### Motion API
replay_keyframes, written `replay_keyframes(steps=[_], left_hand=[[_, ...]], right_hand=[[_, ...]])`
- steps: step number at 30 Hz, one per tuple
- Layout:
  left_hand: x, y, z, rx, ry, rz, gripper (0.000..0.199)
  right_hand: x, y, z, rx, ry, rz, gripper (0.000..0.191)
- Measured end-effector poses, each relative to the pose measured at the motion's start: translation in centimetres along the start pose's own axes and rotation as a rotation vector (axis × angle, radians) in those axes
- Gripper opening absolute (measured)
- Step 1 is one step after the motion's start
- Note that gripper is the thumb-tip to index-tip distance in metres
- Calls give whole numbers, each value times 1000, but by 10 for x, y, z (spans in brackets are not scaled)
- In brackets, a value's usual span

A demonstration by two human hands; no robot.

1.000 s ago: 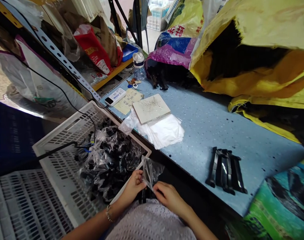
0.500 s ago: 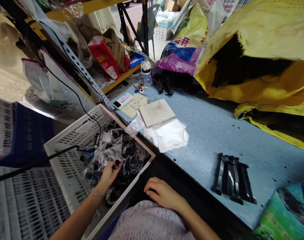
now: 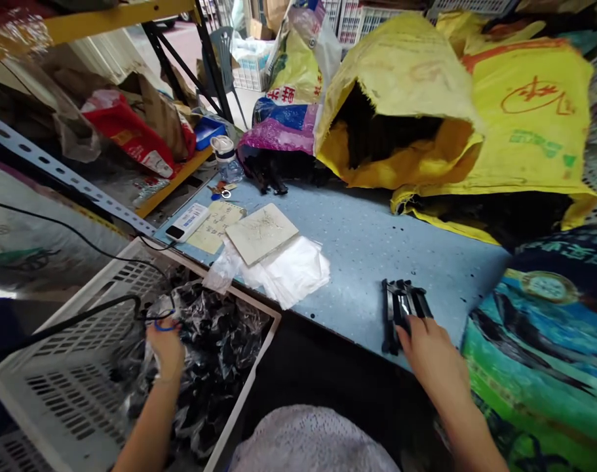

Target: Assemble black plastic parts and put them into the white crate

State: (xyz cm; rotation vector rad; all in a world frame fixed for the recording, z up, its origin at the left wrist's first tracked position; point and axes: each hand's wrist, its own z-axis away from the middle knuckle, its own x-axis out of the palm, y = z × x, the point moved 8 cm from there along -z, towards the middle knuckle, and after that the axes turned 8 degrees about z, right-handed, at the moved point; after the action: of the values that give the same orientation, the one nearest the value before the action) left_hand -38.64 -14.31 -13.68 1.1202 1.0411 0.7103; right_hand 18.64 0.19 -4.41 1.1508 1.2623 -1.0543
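Observation:
My left hand (image 3: 166,351) is over the white crate, its fingers closed around a small blue thing (image 3: 165,324) near the end of a black cable; its kind is not clear. Below and beside that hand, the crate holds many black pieces in clear plastic bags (image 3: 224,341). My right hand (image 3: 433,354) is on the blue tabletop at the right, fingers curled over the near end of a row of long black plastic parts (image 3: 391,314). The hand hides the near right ends of these parts.
The white crate (image 3: 266,347) stands against the blue table (image 3: 357,229). White plastic bags (image 3: 303,275) lie under a pale square board (image 3: 261,233). A phone-like device (image 3: 187,223), keys (image 3: 222,191) and a bottle (image 3: 227,160) are behind. Yellow sacks (image 3: 401,72) line the back.
My right hand has gone from my lap to the black parts. My left hand has shifted within the crate to the blue thing. The view has turned right.

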Motion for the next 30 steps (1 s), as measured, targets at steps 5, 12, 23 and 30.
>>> replay_keyframes(steps=[5,12,23,30], left_hand=[[172,77,130,482,-819,-28,23],[290,129,168,529,-1030,-134,10],[292,120,129,199,-1141,84,26],[287,122,133,250,-1158,102,15]], right_hand=[[20,-7,-8,-47,-19,208,24],[46,-19,-41,23,-224,-742,33],[61,-165,-101,257,-638,-2008,36],[56,-166,-95,200,-608,-2052,35]])
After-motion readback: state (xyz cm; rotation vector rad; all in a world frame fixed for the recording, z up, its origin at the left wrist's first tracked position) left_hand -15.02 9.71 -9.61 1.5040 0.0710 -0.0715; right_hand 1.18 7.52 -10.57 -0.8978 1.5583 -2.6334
